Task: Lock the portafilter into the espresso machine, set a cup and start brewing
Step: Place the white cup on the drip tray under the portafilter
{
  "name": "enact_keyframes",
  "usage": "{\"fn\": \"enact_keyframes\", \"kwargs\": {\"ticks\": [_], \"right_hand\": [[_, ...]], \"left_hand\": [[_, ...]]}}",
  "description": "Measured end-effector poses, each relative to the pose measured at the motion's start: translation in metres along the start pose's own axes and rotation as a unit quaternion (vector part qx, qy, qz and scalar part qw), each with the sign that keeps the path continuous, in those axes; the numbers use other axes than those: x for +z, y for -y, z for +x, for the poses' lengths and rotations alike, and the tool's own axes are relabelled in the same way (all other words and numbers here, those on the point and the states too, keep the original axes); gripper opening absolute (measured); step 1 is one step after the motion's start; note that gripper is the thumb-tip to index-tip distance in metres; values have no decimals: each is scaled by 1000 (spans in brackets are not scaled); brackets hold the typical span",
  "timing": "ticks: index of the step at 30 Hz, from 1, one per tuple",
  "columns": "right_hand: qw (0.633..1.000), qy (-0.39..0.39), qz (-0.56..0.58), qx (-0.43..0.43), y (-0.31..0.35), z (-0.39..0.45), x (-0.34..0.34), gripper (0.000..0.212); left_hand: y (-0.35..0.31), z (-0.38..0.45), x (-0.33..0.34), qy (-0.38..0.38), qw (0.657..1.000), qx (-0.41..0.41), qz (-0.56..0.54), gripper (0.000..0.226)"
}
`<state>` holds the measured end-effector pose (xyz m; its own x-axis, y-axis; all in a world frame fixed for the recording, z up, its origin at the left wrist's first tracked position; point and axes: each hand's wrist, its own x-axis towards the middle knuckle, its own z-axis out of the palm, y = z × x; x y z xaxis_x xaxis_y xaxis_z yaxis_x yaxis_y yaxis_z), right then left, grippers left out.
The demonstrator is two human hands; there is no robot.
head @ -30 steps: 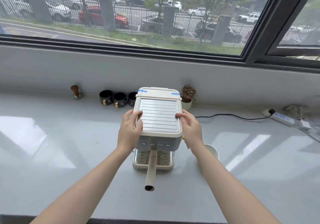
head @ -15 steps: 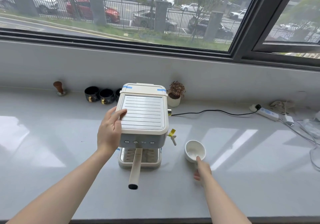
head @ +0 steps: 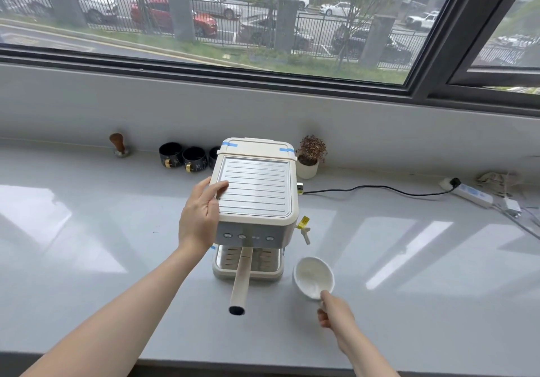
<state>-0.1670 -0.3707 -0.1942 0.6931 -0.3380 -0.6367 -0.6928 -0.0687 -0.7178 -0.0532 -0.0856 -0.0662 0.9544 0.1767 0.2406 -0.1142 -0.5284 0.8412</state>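
A cream espresso machine (head: 255,189) stands on the grey counter, seen from above. The portafilter sits in the machine and its long cream handle (head: 240,281) points straight toward me over the drip tray (head: 248,273). My left hand (head: 201,216) rests flat against the machine's left side, thumb on the ribbed top. A white cup (head: 313,276) sits on the counter just right of the drip tray. My right hand (head: 333,311) holds the cup at its near side, fingers pinched on the handle, which the hand hides.
Three black cups (head: 187,157) and a wooden tamper (head: 118,144) line the wall behind the machine at left. A small potted plant (head: 309,157) stands behind it at right. A black cord (head: 374,189) runs to a power strip (head: 470,194). The steam wand (head: 304,232) sticks out at right.
My right hand left the machine's right side, came down to the white cup and closed on its near side. The left hand stayed on the machine.
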Motion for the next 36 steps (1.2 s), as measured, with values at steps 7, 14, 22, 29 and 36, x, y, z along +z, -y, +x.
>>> {"fn": "enact_keyframes", "kwargs": {"ticks": [7,14,22,29,36], "right_hand": [[991,109,-75,-27,32,-35,53,24],[985,122,-116,-38,69,-21,94,24],[982,116,-139,-44,86,-5,119,27],[976,112,-164,-92,95,-2,122,31],[967,59,-190,-159,85,4,113,35]], "left_hand": [[1,0,1,2,1000,-2,-7,49],[0,0,-2,16,1000,-1,8,50],[3,1,-4,25,1000,-1,13,49],[5,2,-3,24,1000,0,10,48],[5,2,-4,25,1000,0,13,49]]}}
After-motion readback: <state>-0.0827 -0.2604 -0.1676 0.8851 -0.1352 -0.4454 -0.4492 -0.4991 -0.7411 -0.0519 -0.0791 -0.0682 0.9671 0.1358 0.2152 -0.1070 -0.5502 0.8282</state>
